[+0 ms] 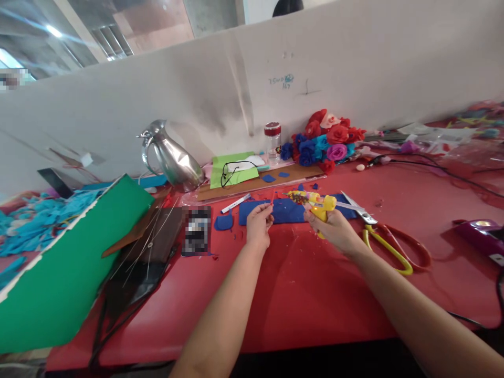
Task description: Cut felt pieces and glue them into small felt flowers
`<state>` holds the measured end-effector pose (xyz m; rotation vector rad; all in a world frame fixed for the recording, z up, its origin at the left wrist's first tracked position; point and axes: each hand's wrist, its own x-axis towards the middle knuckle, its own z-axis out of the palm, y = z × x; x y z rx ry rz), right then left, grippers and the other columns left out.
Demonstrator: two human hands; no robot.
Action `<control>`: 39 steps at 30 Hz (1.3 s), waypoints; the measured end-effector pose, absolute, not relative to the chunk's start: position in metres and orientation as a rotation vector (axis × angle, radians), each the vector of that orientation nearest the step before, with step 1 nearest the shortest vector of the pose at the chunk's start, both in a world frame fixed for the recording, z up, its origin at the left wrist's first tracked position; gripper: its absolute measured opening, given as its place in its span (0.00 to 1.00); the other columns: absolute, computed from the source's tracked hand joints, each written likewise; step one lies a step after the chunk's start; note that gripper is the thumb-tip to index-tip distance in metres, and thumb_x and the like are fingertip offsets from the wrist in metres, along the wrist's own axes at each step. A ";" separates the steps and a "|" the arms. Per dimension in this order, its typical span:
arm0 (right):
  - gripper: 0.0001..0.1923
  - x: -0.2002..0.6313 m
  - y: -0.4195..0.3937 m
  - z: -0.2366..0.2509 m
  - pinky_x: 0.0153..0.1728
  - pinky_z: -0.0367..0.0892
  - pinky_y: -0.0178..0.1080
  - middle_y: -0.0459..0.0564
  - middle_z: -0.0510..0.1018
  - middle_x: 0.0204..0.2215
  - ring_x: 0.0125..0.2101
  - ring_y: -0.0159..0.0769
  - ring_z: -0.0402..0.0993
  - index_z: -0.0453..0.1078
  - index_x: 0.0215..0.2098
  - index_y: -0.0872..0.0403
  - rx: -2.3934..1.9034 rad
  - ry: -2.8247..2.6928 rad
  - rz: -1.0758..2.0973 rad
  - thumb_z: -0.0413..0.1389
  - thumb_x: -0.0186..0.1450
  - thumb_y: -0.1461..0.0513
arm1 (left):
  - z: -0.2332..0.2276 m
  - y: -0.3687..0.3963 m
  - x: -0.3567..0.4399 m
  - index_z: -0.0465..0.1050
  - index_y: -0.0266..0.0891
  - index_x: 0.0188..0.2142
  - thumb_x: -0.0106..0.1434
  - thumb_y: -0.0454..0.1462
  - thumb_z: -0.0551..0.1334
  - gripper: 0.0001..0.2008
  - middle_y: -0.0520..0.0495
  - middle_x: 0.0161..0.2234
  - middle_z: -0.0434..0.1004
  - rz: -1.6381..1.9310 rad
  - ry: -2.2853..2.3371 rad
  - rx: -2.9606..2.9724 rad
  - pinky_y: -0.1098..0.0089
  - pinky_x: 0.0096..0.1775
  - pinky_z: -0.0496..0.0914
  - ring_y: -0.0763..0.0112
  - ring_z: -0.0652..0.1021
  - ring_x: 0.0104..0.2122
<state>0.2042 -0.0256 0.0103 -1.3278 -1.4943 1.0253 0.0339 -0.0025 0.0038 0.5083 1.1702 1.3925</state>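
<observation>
In my right hand point(331, 228) is a yellow hot glue gun point(323, 206), its nozzle turned to the left and a clear glue stick showing at its back. My left hand point(259, 224) pinches a small thin red piece point(273, 198) upright, a short way left of the nozzle; the two look apart. Beneath and behind both hands lies a strip of dark blue material point(289, 211). A smaller blue piece point(224, 222) rests left of my left hand. Large scissors point(388, 249) with yellow and red handles lie partly open beside my right hand.
A white pen point(235, 203) and a phone point(197, 231) lie to the left. Behind stand a steel jug point(173, 157), a jar point(272, 143) and a bunch of paper flowers point(334, 136). A green board point(74, 268) leans at left. A purple device point(482, 236) sits far right.
</observation>
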 end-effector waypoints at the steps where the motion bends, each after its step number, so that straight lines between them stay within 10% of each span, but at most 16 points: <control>1: 0.21 0.204 -0.025 0.009 0.18 0.54 0.33 0.40 0.60 0.14 0.16 0.27 0.56 0.64 0.24 0.54 -1.316 -1.518 1.009 0.57 0.55 0.45 | 0.004 -0.003 0.034 0.70 0.37 0.25 0.42 0.33 0.67 0.09 0.57 0.20 0.66 1.392 1.166 0.514 0.80 0.22 0.55 0.84 0.66 0.18; 19: 0.18 0.199 -0.021 -0.008 0.39 0.70 0.42 0.52 0.80 0.34 0.35 0.41 0.76 0.74 0.38 0.55 -1.268 -1.625 0.931 0.56 0.58 0.50 | 0.003 -0.004 0.038 0.70 0.36 0.24 0.45 0.33 0.65 0.06 0.57 0.17 0.64 1.386 1.201 0.643 0.78 0.22 0.54 0.83 0.64 0.17; 39: 0.18 0.201 -0.020 -0.003 0.40 0.71 0.43 0.53 0.81 0.36 0.38 0.46 0.77 0.76 0.38 0.54 -1.354 -1.610 0.819 0.56 0.56 0.51 | 0.003 -0.005 0.039 0.70 0.36 0.24 0.46 0.32 0.64 0.04 0.57 0.16 0.65 1.364 1.234 0.651 0.78 0.23 0.55 0.83 0.65 0.17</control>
